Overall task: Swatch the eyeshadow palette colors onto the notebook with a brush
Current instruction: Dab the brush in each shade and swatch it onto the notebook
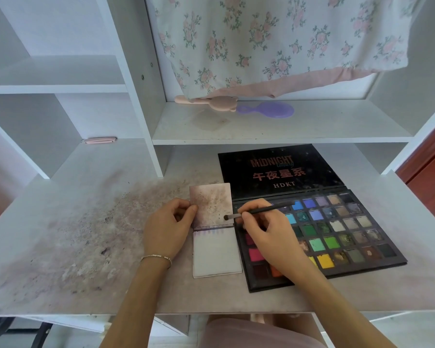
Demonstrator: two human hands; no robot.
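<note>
On the left, the white table [60, 197] carries a wide smear of pinkish-grey powder with dark specks [91, 237]. Behind it, a small pink flat object [100, 140] lies at the back edge, beside the upright of a white shelf unit [133, 71]. The left hand [167, 226], with a thin bracelet [156, 257] at the wrist, pinches the left edge of the notebook's [215, 232] flipped-up page between thumb and curled fingers. That upper page is stained mauve and speckled with dark powder; the lower page lies flat on the table, mostly white, with short purple strokes along its top edge. The notebook sits just beside the left side of the eyeshadow palette [337, 237]. The right hand [269, 229] grips a thin dark brush [259, 211] in a pen hold, hovering over the palette's left pans; the bristle tip meets the right part of the stained upper page. The palette lies open on the table, its black lid flat behind the rows of coloured pans. On the shelf above lie a pink bear-shaped item [211, 102] and a purple hand mirror [269, 109], touching end to end. A floral cloth [274, 41] hangs behind them.
</note>
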